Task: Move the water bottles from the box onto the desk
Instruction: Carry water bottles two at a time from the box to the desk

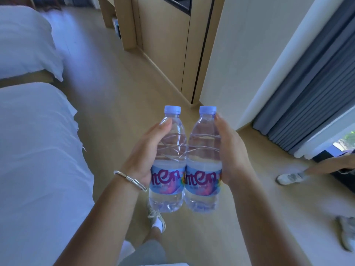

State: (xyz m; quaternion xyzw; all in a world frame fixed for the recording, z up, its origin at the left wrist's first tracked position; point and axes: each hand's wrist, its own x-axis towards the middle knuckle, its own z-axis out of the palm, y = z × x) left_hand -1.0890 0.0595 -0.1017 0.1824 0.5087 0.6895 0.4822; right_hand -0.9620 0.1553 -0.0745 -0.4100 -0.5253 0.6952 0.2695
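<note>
Clear plastic, capped in pale blue: two water bottles are held upright side by side over the light wooden floor (115, 104), their labelled bellies touching. The left hand (148, 150) wraps the left bottle (171, 156) from its outer side, thumb lying up along the shoulder of the bottle toward the neck, the other fingers hidden behind it; this grip is closed round the bottle. A silver bangle (130, 179) sits on that wrist. The right hand (230, 148) wraps the right bottle (204, 158) from its outer side in the same way, thumb reaching up near the cap, palm against the ribbed upper body and the label; this grip too is closed round its bottle. Both bottles look full, and each wears a blue label with purple lettering.

To the left lie two beds (34, 150) with white covers, one nearer and one farther, with a gap between them. Ahead stands a pale wood cabinet (163, 45), and beyond it, farther up the room, more wooden furniture that is too blurred to name. On the right a white wall meets grey curtains (311, 77) beside a window. Below the bottles the wearer's own shoe (156, 219) shows on the floor. At the right edge another person's leg and white shoe (290, 178) come into view, with a second shoe (347, 233) lower down.
</note>
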